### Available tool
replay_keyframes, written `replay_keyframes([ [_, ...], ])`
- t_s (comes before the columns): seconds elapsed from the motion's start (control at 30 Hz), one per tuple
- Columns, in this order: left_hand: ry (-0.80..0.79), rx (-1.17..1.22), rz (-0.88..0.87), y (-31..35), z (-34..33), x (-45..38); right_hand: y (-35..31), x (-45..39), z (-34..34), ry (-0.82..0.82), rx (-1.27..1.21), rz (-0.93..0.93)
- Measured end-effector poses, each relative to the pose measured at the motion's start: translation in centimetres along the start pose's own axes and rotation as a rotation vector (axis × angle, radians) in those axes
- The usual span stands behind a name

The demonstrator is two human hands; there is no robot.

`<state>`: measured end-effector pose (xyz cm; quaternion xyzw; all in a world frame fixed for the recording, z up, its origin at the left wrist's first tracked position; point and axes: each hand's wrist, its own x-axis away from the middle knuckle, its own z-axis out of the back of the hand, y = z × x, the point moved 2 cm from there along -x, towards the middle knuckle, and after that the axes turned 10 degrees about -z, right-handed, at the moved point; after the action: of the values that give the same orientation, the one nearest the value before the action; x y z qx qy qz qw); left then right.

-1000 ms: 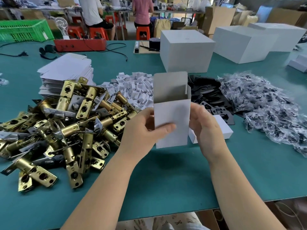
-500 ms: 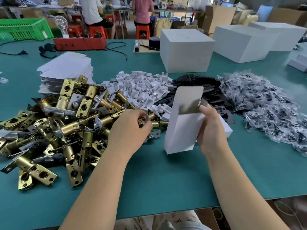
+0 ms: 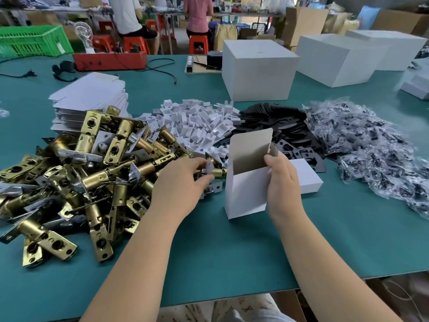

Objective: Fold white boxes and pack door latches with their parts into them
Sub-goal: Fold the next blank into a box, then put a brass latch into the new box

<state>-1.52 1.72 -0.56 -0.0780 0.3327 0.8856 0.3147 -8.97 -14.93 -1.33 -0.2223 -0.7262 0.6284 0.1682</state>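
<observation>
I see the right hand (image 3: 282, 182) pinching the folded white box (image 3: 247, 194) upright on the table, top flap open and nothing visible inside. My left hand (image 3: 178, 184) pinches a brass door latch (image 3: 214, 174) just beside it; inserting latch and parts remains.

A packing workshop: heaps of brass latches (image 3: 76, 180) cover a green table (image 3: 232, 252); workers on stools (image 3: 135, 43) behind.

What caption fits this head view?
Right hand holds an open white box while left hand picks a brass latch from the pile.
</observation>
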Motion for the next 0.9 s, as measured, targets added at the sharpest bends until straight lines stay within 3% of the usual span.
replay_keyframes([
  [0.13, 0.136, 0.082, -0.021, 0.4, 0.3, -0.1, -0.2, 0.2, -0.1, 0.01, -0.01, 0.029],
  [0.27, 0.268, 0.355, 0.112, 0.1, 0.9, -0.2, -0.1, 0.4, -0.1, 0.035, 0.037, 0.064],
  [0.37, 0.361, 0.679, 0.212, -0.3, 1.0, -0.3, -0.2, 0.5, -0.2, 0.031, 0.091, 0.136],
  [0.5, 0.438, 1.313, 0.312, -0.5, 1.0, -0.7, -0.4, 0.7, -0.1, 0.031, 0.065, 0.227],
  [0.57, 0.442, 1.49, 0.309, -0.4, 1.0, -0.8, -0.5, 0.7, 0.0, 0.059, 0.05, 0.24],
  [0.8, 0.283, 1.656, 0.082, 1.3, 0.9, -0.2, -0.8, 0.9, 0.1, 0.157, 0.157, 0.405],
  [0.9, 0.245, 1.606, -0.035, 2.7, 0.9, 0.1, -1.3, 1.5, -0.6, 0.221, 0.247, 0.501],
])
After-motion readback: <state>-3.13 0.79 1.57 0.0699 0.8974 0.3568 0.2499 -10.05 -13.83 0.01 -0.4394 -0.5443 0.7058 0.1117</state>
